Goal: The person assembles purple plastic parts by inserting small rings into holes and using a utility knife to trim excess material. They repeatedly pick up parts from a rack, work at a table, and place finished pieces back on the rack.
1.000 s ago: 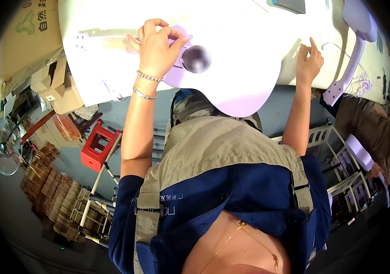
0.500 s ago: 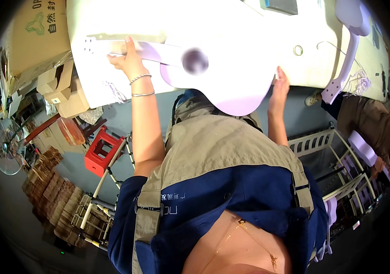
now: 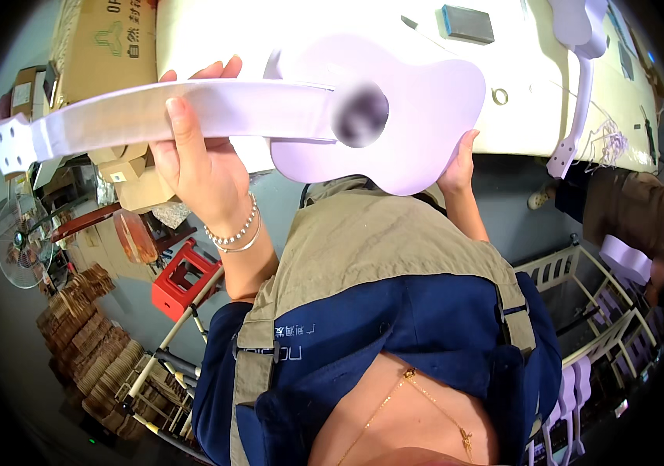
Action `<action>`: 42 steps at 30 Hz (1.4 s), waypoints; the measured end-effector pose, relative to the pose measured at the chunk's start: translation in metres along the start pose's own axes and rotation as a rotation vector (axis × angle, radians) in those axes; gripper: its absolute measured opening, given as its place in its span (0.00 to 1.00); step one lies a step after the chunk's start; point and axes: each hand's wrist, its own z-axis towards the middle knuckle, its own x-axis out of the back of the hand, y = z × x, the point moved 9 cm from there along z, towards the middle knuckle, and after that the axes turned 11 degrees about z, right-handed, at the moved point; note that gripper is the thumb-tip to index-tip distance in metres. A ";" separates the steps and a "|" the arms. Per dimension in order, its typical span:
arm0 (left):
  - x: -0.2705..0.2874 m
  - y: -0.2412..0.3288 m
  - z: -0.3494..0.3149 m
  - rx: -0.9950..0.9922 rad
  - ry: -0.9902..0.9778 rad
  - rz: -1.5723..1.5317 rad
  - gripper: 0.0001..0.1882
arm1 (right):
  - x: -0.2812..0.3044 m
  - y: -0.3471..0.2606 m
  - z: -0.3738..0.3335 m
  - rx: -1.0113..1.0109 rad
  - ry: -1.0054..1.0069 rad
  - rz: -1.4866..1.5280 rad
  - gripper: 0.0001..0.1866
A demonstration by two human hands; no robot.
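Observation:
A lilac ukulele [image 3: 425, 109] without strings is held up over the near edge of the table. Its neck points left and looms large, with the holed headstock at far left. My left hand [image 3: 203, 167] is closed round the middle of the neck, thumb across the top face and fingertips showing beyond the far side. At the wide end of the body, my right hand [image 3: 458, 169] grips the right-hand edge; its fingers under the body are hidden. The dark round sound hole looks blurred.
On the pale table [image 3: 530, 116] lie a grey block [image 3: 468, 24], a tape ring [image 3: 500, 96], another lilac ukulele [image 3: 583, 93] and tangled lilac strips [image 3: 610, 146]. Cardboard boxes [image 3: 102, 54], a fan [image 3: 22, 239] and a red stool [image 3: 184, 279] stand left. Right are racks [image 3: 604, 334] and another person [image 3: 627, 206].
The ukulele has come up off the table toward me, its neck rising most and swinging out to the left. My left hand has wrapped round the neck; my right has closed on the body's edge.

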 end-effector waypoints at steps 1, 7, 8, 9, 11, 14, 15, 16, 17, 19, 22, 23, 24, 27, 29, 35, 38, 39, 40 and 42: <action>0.000 0.010 -0.002 -0.029 0.006 0.019 0.18 | -0.006 0.001 0.002 0.005 -0.035 0.014 0.33; 0.012 0.038 -0.012 -0.128 0.061 0.084 0.22 | -0.021 0.009 0.009 -0.014 -0.095 0.039 0.33; 0.013 0.040 -0.014 -0.138 0.064 0.070 0.21 | -0.023 0.009 0.009 -0.018 -0.093 0.043 0.33; 0.014 0.042 -0.015 -0.146 0.069 0.057 0.20 | -0.026 0.009 0.009 -0.025 -0.090 0.045 0.33; 0.016 0.045 -0.018 -0.158 0.072 0.044 0.19 | -0.028 0.010 0.009 -0.035 -0.092 0.062 0.34; 0.012 0.049 -0.020 -0.183 -0.024 0.057 0.23 | -0.027 0.011 0.013 -0.044 -0.164 0.030 0.34; 0.010 0.050 -0.020 -0.203 -0.119 0.070 0.25 | -0.022 0.011 0.016 -0.042 -0.227 -0.028 0.35; 0.010 0.052 -0.020 -0.229 -0.212 0.084 0.27 | -0.015 0.012 0.022 -0.037 -0.297 -0.085 0.36; 0.006 0.055 -0.020 -0.344 -0.452 0.106 0.31 | 0.007 0.020 0.029 -0.085 -0.276 -0.080 0.41; 0.001 0.062 -0.024 -0.399 -0.366 0.196 0.35 | -0.035 -0.004 0.029 0.024 -0.302 -0.325 0.43; -0.008 0.059 -0.033 -0.360 -0.267 0.175 0.40 | -0.044 -0.010 0.036 0.086 -0.331 -0.417 0.43; -0.002 0.052 -0.034 -0.351 -0.215 0.172 0.40 | -0.045 -0.010 0.039 0.097 -0.345 -0.420 0.43; 0.004 0.045 -0.035 -0.322 -0.204 0.190 0.37 | -0.042 -0.008 0.041 0.101 -0.353 -0.414 0.43; 0.021 0.039 -0.038 -0.257 -0.063 0.172 0.34 | -0.040 -0.004 0.049 0.091 -0.377 -0.418 0.43; 0.035 0.035 -0.039 -0.241 0.006 0.150 0.32 | -0.042 0.000 0.049 0.047 -0.379 -0.448 0.43; 0.088 0.008 -0.047 -0.078 0.249 0.032 0.28 | -0.075 -0.010 0.040 0.050 -0.422 -0.720 0.45; 0.116 -0.008 -0.060 0.012 0.408 0.008 0.27 | -0.104 -0.021 0.029 0.084 -0.445 -0.794 0.48; 0.126 -0.016 -0.064 0.040 0.454 -0.008 0.27 | -0.113 -0.023 0.026 0.088 -0.465 -0.808 0.48; 0.134 -0.024 -0.071 0.102 0.530 0.008 0.26 | -0.121 -0.024 0.023 0.123 -0.484 -0.861 0.49; 0.161 -0.042 -0.088 0.236 0.706 0.003 0.26 | -0.140 -0.026 0.015 0.199 -0.531 -0.966 0.52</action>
